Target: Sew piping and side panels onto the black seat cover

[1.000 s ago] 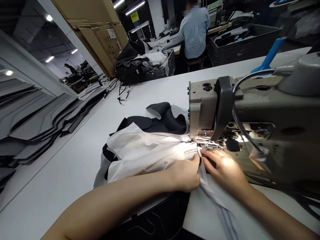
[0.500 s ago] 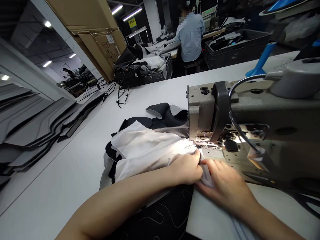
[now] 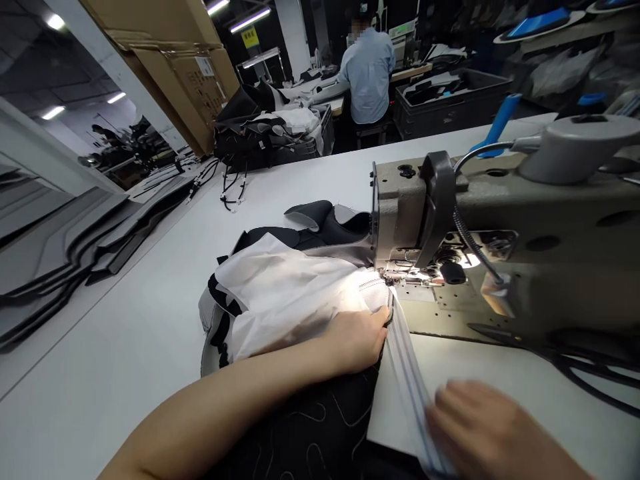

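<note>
White backing cloth (image 3: 290,293) lies flattened under our left hand (image 3: 357,340), fingers curled down just before the grey sewing machine's (image 3: 480,227) foot, while our blurred right hand (image 3: 480,427), grip unclear, steadies the pale striped strip (image 3: 407,380).

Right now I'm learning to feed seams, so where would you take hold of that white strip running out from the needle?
Probably pinch the white strip near its free end, coming from the right side: it runs long and flat toward the person, the left hand presses the white fabric on its other side, and the sewing machine blocks the far end.
</note>
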`<action>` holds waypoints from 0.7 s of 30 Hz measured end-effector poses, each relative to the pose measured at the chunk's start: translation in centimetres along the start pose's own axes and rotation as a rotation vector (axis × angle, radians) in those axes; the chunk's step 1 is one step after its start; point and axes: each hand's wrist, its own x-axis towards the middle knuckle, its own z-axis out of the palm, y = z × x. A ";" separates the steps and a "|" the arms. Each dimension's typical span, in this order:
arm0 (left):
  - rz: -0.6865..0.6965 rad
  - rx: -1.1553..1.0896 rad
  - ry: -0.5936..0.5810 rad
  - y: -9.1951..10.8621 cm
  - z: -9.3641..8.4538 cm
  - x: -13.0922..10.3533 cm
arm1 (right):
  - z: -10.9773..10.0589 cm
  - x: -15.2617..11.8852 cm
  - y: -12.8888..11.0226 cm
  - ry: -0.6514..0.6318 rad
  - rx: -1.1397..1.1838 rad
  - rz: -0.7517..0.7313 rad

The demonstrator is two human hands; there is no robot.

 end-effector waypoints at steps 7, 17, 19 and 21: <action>0.013 -0.009 0.076 0.2 0.5 -0.2 | 5.1 4.1 7.2 0.030 -0.097 0.389; -0.002 -0.007 0.110 0.7 0.6 1.1 | 6.6 5.7 6.5 0.051 0.054 0.403; -0.011 -0.006 0.115 0.7 0.4 1.5 | 6.6 5.8 6.8 0.044 0.067 0.389; -0.021 0.007 0.112 0.7 0.2 2.1 | 6.6 5.9 7.3 0.037 0.080 0.373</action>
